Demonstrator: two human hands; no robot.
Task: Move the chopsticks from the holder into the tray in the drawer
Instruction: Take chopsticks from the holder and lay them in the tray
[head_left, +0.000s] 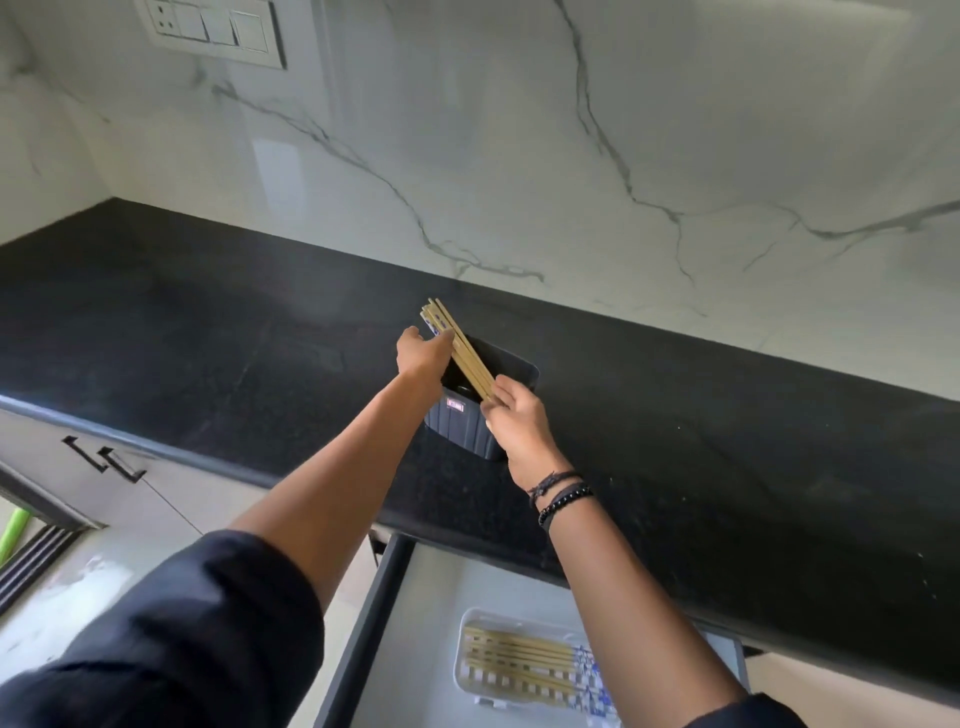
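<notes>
A dark ribbed holder (470, 431) stands on the black countertop (208, 338). A bundle of tan chopsticks (460, 348) leans out of it towards the upper left. My left hand (423, 353) grips the bundle near its patterned top ends. My right hand (514, 415) is closed around the holder's front right rim, touching the bundle's lower part. Below the counter an open drawer (395, 623) holds a white slotted tray (472, 675) with several chopsticks (524, 657) lying lengthwise in it; my right forearm hides the tray's right part.
A white marble wall (571, 156) with a switch panel (213, 28) rises behind the counter. Closed cabinet fronts with black handles (106, 460) are at the left. A green object (13, 535) shows at the left edge by the floor.
</notes>
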